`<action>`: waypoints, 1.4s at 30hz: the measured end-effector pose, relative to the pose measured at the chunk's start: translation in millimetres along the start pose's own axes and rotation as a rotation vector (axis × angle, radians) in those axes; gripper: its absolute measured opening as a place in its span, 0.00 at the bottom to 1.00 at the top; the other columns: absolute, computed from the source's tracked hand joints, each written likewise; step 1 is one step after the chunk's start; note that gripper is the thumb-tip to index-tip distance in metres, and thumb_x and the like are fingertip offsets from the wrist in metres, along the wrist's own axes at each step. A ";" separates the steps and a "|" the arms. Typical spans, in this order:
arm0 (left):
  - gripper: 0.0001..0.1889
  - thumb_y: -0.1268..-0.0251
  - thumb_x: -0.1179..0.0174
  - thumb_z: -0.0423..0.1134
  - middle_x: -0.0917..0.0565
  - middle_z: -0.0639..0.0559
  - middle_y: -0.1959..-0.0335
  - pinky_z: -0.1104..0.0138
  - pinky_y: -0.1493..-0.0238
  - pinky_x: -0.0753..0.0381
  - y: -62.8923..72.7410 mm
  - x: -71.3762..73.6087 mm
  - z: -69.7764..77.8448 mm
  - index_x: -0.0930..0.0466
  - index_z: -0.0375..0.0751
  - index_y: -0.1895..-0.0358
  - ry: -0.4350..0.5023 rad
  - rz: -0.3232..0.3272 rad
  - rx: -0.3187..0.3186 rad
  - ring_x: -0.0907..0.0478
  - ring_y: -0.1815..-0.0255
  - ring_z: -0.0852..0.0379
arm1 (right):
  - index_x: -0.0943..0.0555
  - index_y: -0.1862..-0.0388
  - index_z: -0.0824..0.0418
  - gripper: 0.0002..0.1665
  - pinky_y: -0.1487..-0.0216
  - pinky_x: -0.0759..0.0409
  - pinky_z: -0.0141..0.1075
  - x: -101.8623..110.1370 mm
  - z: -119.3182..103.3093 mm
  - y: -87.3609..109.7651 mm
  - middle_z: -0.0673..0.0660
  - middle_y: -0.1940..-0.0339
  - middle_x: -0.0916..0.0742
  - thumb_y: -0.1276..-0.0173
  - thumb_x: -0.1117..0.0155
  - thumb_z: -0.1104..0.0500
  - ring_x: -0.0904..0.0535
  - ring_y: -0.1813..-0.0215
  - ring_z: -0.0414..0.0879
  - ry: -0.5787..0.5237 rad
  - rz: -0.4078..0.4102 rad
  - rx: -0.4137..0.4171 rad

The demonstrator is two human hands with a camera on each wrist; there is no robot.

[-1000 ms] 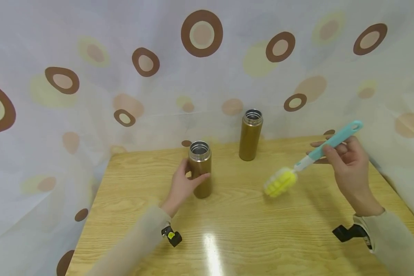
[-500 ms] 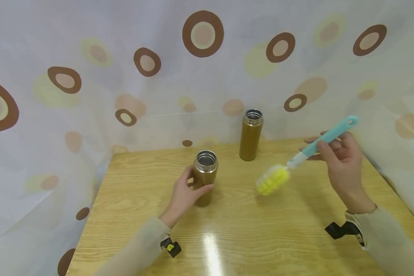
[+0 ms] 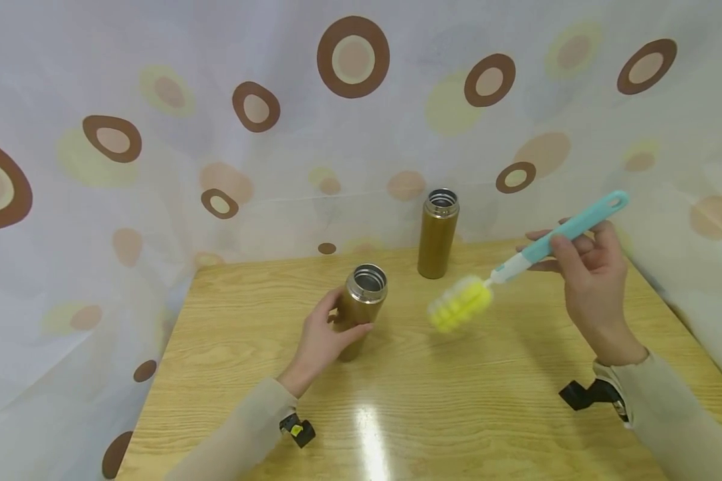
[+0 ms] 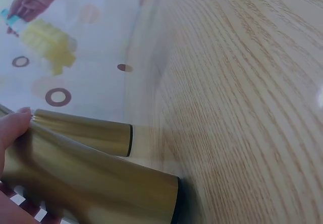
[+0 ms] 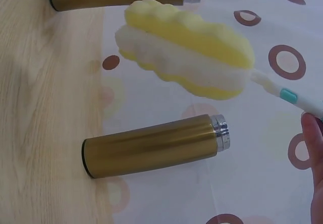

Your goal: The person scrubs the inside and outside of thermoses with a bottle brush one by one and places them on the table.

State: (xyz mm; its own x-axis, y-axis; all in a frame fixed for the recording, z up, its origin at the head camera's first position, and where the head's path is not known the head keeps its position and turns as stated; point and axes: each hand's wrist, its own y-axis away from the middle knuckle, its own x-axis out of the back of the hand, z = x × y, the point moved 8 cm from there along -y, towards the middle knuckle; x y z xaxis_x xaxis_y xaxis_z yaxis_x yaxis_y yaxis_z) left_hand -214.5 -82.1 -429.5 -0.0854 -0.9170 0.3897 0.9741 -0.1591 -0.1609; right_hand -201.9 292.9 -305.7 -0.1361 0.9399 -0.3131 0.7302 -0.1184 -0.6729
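Observation:
My left hand (image 3: 325, 335) grips a gold vacuum flask (image 3: 362, 308) round its body. The flask has no lid, its steel mouth faces up, and it leans to the right. In the right half of the head view, my right hand (image 3: 595, 287) holds a bottle brush (image 3: 568, 230) by its turquoise handle, thumb on top. The brush's yellow and white sponge head (image 5: 186, 50) hangs in the air, right of the held flask and pointing down toward it. A second lidless gold flask (image 3: 437, 234) stands upright farther back on the table.
The wooden table (image 3: 457, 414) has a bright glare streak near its front. A white curtain (image 3: 289, 167) with brown and yellow circles hangs behind the table and along its sides. Each wrist carries a small black camera mount.
My left hand has brought its flask slightly right and nearer, and the flask has tipped to the right. The brush in my right hand has moved left toward it. The rear flask stays put.

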 end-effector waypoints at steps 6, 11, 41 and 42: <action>0.39 0.45 0.19 0.41 0.20 0.47 0.33 0.43 0.30 0.27 -1.0 -3.5 7.2 0.26 0.44 0.29 -0.025 -0.005 -0.051 0.25 0.31 0.46 | 0.31 0.43 0.81 0.14 0.60 0.10 0.46 -5.6 -7.9 -9.3 0.74 0.59 0.11 0.25 0.54 0.82 0.10 0.59 0.61 -0.114 0.058 0.045; 0.41 0.49 0.18 0.40 0.19 0.47 0.38 0.45 0.32 0.24 0.8 -5.1 10.2 0.25 0.46 0.28 -0.052 0.009 -0.086 0.24 0.35 0.47 | 0.30 0.44 0.81 0.13 0.59 0.11 0.48 -14.1 -7.9 -14.8 0.76 0.60 0.11 0.24 0.53 0.81 0.10 0.59 0.63 -0.209 0.093 0.055; 0.43 0.47 0.18 0.47 0.21 0.49 0.37 0.48 0.35 0.24 4.0 -21.3 18.6 0.26 0.52 0.25 -0.072 -0.047 -0.086 0.25 0.36 0.49 | 0.30 0.46 0.79 0.10 0.60 0.11 0.49 -36.0 -8.8 -22.6 0.75 0.60 0.12 0.23 0.48 0.78 0.10 0.59 0.64 -0.248 0.120 0.095; 0.43 0.47 0.18 0.46 0.21 0.50 0.38 0.48 0.36 0.23 4.0 -21.9 19.5 0.26 0.53 0.25 -0.066 -0.045 -0.087 0.25 0.36 0.50 | 0.30 0.46 0.79 0.09 0.60 0.11 0.48 -36.6 -9.1 -23.1 0.75 0.60 0.12 0.23 0.48 0.78 0.10 0.59 0.64 -0.238 0.111 0.093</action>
State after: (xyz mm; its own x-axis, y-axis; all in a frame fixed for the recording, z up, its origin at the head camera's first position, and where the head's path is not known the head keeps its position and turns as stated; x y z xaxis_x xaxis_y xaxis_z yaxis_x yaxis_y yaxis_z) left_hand -204.7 -55.5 -420.9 -0.1119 -0.8828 0.4563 0.9474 -0.2333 -0.2190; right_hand -207.7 264.1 -272.6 -0.2203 0.8190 -0.5298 0.6861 -0.2559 -0.6810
